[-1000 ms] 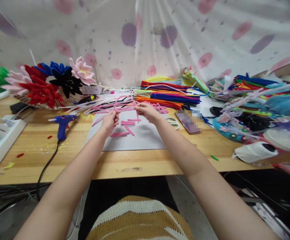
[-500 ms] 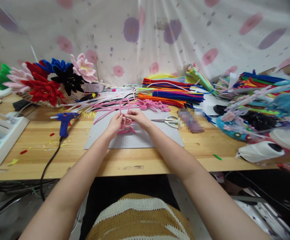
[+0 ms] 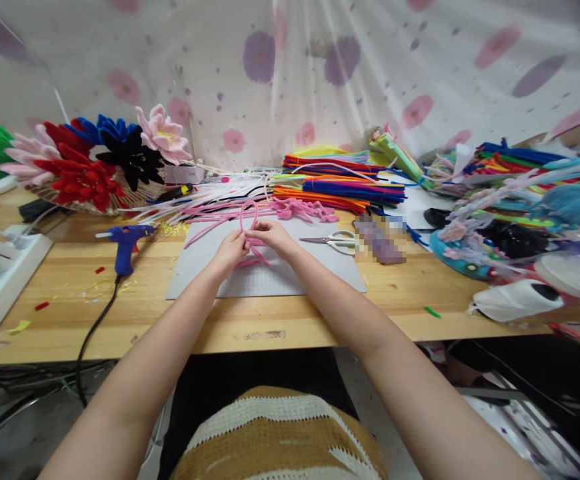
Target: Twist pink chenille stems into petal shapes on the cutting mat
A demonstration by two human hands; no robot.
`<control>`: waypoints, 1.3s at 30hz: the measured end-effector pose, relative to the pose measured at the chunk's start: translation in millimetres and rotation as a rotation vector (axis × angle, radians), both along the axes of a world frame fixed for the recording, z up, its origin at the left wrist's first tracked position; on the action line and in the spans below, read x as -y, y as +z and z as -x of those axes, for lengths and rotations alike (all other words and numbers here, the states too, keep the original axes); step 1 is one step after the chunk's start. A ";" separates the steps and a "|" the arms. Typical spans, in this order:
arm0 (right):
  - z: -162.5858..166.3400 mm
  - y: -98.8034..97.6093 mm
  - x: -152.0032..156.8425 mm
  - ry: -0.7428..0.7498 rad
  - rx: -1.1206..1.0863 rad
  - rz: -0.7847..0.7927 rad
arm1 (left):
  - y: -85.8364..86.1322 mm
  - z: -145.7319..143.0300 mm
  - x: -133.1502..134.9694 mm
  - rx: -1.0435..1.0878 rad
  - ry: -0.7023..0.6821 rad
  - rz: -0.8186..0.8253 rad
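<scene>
Pipe cleaner (image 3: 241, 215), pink and looped, pinched in both hands above a grey mat (image 3: 290, 287).
The left hand (image 3: 234, 248) and right hand (image 3: 271, 238) meet, fingertips closed on the pink strand and hiding its lower part; pink pieces (image 3: 259, 256) below are half covered. Pixel blocks mask a purplish thing (image 3: 377, 240) beside the scissors (image 3: 331, 241). The table (image 3: 320, 325) edge bears a smudge too worn to read; the power strip (image 3: 13, 287) is cut off.
</scene>
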State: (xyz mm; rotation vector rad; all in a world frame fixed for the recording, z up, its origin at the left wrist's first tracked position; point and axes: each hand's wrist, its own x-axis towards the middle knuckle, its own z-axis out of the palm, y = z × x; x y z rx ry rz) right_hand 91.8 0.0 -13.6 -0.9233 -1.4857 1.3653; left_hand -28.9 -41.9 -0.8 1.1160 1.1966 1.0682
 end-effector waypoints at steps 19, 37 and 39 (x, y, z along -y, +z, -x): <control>-16.8 -9.6 -15.5 -0.396 0.133 0.183 | -15.3 26.2 1.8 -0.898 -0.222 -0.283; -160.0 23.1 4.5 -0.182 1.683 -0.015 | -12.2 62.9 -1.7 -1.173 -0.053 -0.219; -158.2 22.7 8.1 -0.191 1.692 -0.033 | -13.0 61.7 -1.4 -1.209 -0.051 -0.221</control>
